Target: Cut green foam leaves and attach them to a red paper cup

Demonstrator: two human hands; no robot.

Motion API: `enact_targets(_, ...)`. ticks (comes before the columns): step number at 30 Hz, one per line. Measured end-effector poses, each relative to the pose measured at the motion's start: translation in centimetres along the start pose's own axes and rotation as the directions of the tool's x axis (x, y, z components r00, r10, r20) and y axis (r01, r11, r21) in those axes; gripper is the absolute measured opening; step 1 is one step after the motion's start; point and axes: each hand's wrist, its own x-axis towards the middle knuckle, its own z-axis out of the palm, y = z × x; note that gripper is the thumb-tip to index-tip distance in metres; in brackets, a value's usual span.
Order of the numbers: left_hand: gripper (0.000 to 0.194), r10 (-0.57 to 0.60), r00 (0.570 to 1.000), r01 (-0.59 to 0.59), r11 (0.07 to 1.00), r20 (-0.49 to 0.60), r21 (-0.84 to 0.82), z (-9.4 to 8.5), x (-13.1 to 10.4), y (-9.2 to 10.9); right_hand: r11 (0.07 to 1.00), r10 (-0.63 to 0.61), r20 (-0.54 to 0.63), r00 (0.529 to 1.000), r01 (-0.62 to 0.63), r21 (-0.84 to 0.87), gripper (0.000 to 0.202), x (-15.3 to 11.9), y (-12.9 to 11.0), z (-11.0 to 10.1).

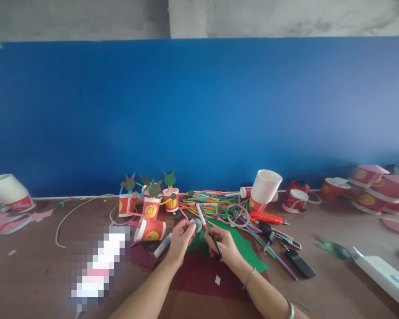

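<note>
Between the thumb and fingers of my left hand (182, 239) is a small, round, clear-and-grey roll (196, 225) that looks like tape. My right hand (224, 246) grips a slim black tool (214, 241), perhaps scissors seen edge-on. A white stick like a marker (201, 214) lines up with its upper end; I cannot tell whether they are joined. Beneath both hands lie green paper (244, 243) and a dark red sheet (199, 279). A small white scrap (218, 279) rests on the red sheet. A white tube (163, 245) lies beside my left wrist.
Decorated red paper cups (152, 207) stand behind my left hand, one tipped over. Colourful pipe cleaners (212, 197) spread toward the wall. On the right are stacked white cups (265, 186), an orange cutter (267, 218), keys with a black fob (300, 263) and a white glue gun (385, 277).
</note>
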Motion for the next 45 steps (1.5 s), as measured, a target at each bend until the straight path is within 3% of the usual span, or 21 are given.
enact_targets(4, 0.022, 0.11, 0.983, -0.145, 0.955, 0.145, 0.26, 0.4, -0.6, 0.3, 0.996, -0.068, -0.202, 0.977, 0.08, 0.051, 0.028, 0.0, -0.4, -0.3)
enact_targets(8, 0.003, 0.227, 0.951, -0.302, 0.826, 0.21, 0.476, 0.7, -1.0, 0.2, 0.988, -0.106, -0.26, 0.96, 0.13, 0.078, 0.025, -0.2, -0.7, -0.5)
enact_targets(11, 0.016, 0.288, 0.941, -0.336, 0.739, 0.178, 0.584, 0.5, -0.8, -0.2, 0.988, -0.097, -0.272, 0.957, 0.125, 0.087, 0.022, -0.2, -0.6, -0.5)
enact_targets(14, 0.023, 0.285, 0.943, -0.322, 0.65, 0.171, 0.689, 0.2, -0.8, -0.5, 0.988, -0.091, -0.292, 0.952, 0.122, 0.09, 0.021, -0.1, -0.4, -0.5)
enact_targets(20, 0.033, 0.203, 0.942, -0.333, 0.474, 0.268, 0.815, 0.6, -1.7, 0.0, 0.988, -0.094, -0.292, 0.952, 0.125, 0.09, 0.02, 0.0, -0.4, -0.5)
enact_targets(23, 0.027, 0.181, 0.937, -0.348, 0.423, 0.298, 0.837, 1.0, -2.2, 0.3, 0.988, -0.1, -0.288, 0.952, 0.128, 0.083, 0.02, 0.0, -0.5, -0.5)
enact_targets(28, 0.018, 0.17, 0.936, -0.352, 0.423, 0.308, 0.835, 1.2, -2.3, 0.3, 0.988, -0.106, -0.281, 0.954, 0.133, 0.077, 0.02, 0.0, -0.3, -0.5)
enact_targets(30, 0.018, 0.241, 0.929, -0.364, 0.445, 0.282, 0.818, 0.9, -2.0, 0.2, 0.988, -0.101, -0.28, 0.955, 0.129, 0.084, 0.021, 0.1, -0.2, -0.5)
enact_targets(33, 0.031, 0.449, 0.888, -0.318, 0.447, 0.098, 0.836, 0.2, -1.2, -0.2, 0.99, -0.089, -0.281, 0.956, 0.117, 0.084, 0.022, 0.1, -0.1, -0.4)
enact_targets(35, 0.044, 0.524, 0.851, -0.234, 0.437, -0.034, 0.869, -0.3, -0.6, -0.6, 0.99, -0.087, -0.282, 0.956, 0.116, 0.086, 0.024, 0.1, -0.1, -0.4)
enact_targets(37, 0.054, 0.504, 0.861, -0.166, 0.412, -0.072, 0.896, -0.6, -0.3, -1.2, 0.989, -0.09, -0.279, 0.956, 0.119, 0.088, 0.024, 0.0, -0.2, -0.3)
enact_targets(41, 0.065, 0.408, 0.913, -0.157, 0.367, -0.007, 0.917, -0.3, -0.5, -1.8, 0.99, -0.098, -0.276, 0.956, 0.121, 0.068, 0.024, 0.0, -0.3, -0.4)
enact_targets(45, 0.068, 0.402, 0.915, -0.151, 0.418, -0.033, 0.896, 0.0, -0.9, -1.2, 0.981, -0.194, -0.348, 0.917, 0.179, -0.074, 0.022, 0.1, 0.0, -0.4)
